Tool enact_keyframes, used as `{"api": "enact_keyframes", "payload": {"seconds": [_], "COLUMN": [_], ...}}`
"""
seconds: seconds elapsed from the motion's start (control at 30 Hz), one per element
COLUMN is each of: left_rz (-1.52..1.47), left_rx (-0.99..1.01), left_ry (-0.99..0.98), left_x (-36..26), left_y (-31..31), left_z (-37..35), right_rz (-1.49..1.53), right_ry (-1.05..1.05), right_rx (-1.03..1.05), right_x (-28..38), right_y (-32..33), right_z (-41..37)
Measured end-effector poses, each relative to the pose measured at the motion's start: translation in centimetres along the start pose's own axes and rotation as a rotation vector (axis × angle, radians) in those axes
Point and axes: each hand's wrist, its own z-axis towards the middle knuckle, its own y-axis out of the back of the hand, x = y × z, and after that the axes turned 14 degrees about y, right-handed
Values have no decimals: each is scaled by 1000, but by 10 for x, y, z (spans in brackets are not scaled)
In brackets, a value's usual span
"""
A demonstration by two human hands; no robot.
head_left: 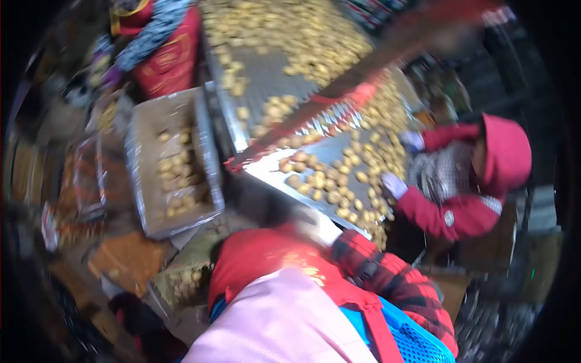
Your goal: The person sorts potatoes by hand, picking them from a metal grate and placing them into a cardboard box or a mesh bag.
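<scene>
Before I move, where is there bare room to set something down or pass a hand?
The grey metal table has a bare patch at its upper left, bordered by round yellow-brown potatoes, and another just below the slanting red bar, beside more potatoes. It is crowded along the top and down the right side, near the co-worker in the red hat.

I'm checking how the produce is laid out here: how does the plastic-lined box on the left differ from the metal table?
The lined box has tall brown walls with clear plastic over the rim, while the metal table is a grey, shiny, broad surface. The box holds a modest pile at its bottom; the table carries far more pieces, widely spread. Both hold similar round, yellowish-brown produce.
</scene>
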Motion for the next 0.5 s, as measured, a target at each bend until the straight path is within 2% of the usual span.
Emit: {"api": "enact_keyframes", "payload": {"seconds": [0.03,0.07,0.1,0.13,0.17,0.23,0.27,0.33,0.37,0.43,0.47,0.5], "left_rz": [157,284,385,436,632,597,490,543,684,762,728,897], "left_rx": [-92,-130,-120,-59,-162,46,197,393,426,614,779,822], "left_ry": [-158,-308,-435,-509,-740,-710,-619,-585,-595,-543,-436,-635], "left_x": [-7,-11,-10,-9,11,24,38,62,70,91,103,115], "left_y": [-24,-59,-97,-137,-155,-228,-253,-286,-297,-320,-333,-348], "left_z": [-13,-33,-56,-87,-70,-108,-113,-153,-176,-221,-236,-248], "right_rz": [-151,-364,-403,-529,-604,-662,-688,-621,-697,-752,-778,-779], "right_ry": [100,239,422,417,478,456,430,365,402,249,152,109], "right_rx": [58,-12,-93,-46,-117,-151,-164,-90,-157,-119,-137,-167], "right_x": [-12,17,23,29,16,-28,-35,-37,-65,-88,-91,-94], "right_y": [0,7,8,3,-9,-31,-34,-8,-6,12,20,30], "right_z": [19,29,45,67,82,91,85,49,27,-26,-51,-72]}}
